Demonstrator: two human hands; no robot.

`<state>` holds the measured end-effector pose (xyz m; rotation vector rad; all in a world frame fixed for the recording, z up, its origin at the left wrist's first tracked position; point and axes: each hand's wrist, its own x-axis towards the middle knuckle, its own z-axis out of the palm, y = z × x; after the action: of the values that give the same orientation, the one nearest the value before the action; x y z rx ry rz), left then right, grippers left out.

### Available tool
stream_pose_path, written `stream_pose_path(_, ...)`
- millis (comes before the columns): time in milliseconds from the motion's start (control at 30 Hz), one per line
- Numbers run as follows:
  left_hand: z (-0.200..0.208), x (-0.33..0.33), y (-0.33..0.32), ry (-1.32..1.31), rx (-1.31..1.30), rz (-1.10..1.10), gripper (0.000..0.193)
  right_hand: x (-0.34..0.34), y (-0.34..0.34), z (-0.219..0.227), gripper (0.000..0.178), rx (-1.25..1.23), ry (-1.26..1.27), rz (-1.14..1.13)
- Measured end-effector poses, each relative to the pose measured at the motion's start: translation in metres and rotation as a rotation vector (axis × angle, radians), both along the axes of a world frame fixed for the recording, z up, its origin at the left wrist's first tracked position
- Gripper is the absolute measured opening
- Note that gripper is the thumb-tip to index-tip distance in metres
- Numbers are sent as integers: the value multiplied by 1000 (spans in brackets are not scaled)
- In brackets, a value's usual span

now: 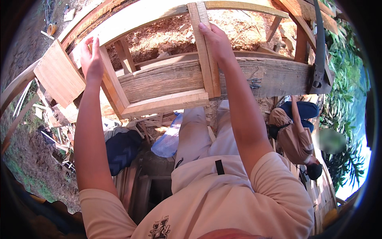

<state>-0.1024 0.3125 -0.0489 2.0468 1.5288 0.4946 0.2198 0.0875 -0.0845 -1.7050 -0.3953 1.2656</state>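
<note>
- Nearest me, a pale wooden frame [167,104] rests in the person's grip: left hand [91,61] wrapped at its upper left corner, right hand [217,43] clasping its right upright.
- Just behind, a weathered beam [278,73] carries loose nails [255,83].
- Beyond, pale sawdust [238,30] covers the ground.

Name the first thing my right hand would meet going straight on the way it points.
The right hand would first meet the wooden slat its thumb rests against; depth beyond that is hard to judge.
</note>
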Motion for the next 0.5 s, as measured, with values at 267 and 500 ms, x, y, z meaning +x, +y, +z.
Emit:
stream_pose_path(267, 2, -2, 1, 51, -18, 3, 48, 0, -2, -16, 56, 56, 34, 9)
stream_pose_path(500, 0, -3, 2, 29, -23, -16, 49, 3, -2, -1, 56, 42, 72, 33)
